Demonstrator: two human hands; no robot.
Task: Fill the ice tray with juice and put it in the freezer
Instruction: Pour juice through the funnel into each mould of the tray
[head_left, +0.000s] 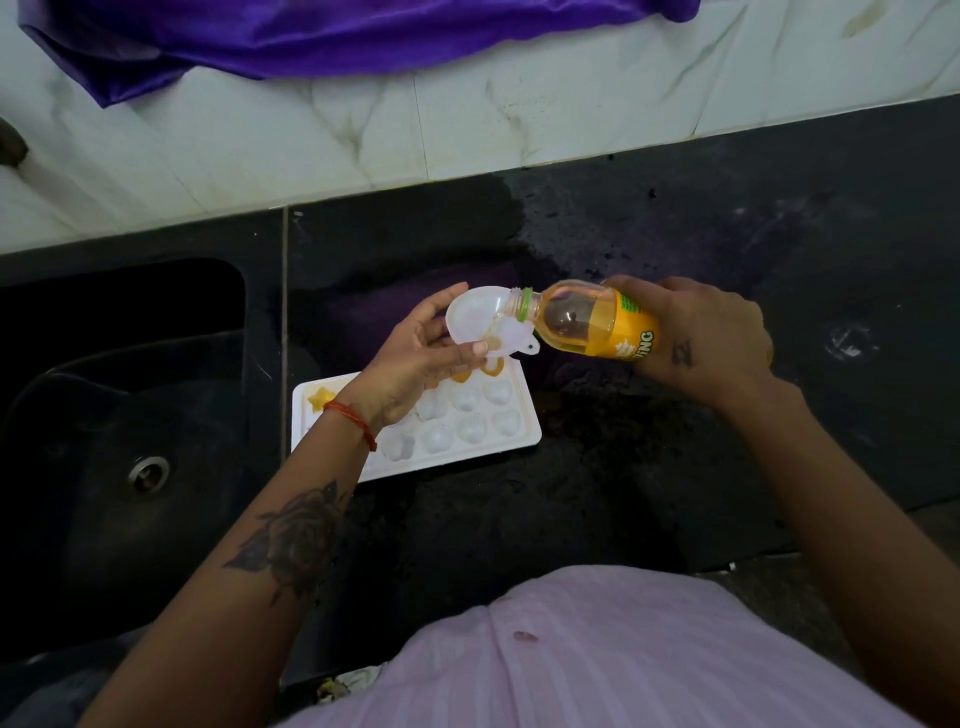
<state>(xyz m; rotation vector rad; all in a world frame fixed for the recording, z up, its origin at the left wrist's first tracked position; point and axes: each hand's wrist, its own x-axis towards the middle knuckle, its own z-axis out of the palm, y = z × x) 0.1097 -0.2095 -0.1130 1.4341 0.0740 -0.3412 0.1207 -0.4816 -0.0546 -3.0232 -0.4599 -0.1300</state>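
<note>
A white ice tray (511, 439) lies on the black counter, with several shaped cells; a few along its far row and its left corner hold orange juice, the others look white. Above its far edge my left hand (415, 358) holds a white plastic funnel (480, 319) tilted over the tray. My right hand (698, 332) grips a juice bottle (592, 325) with a yellow label, lying almost on its side, its open mouth resting in the funnel. Juice trickles from the mouth into the funnel. My left wrist hides part of the tray.
A black sink (119, 426) with a metal drain (149, 472) sits left of the tray. The black counter (727, 249) looks wet behind the bottle. White tiled wall (363, 130) at the back, with a purple cloth (311, 36) hanging over it.
</note>
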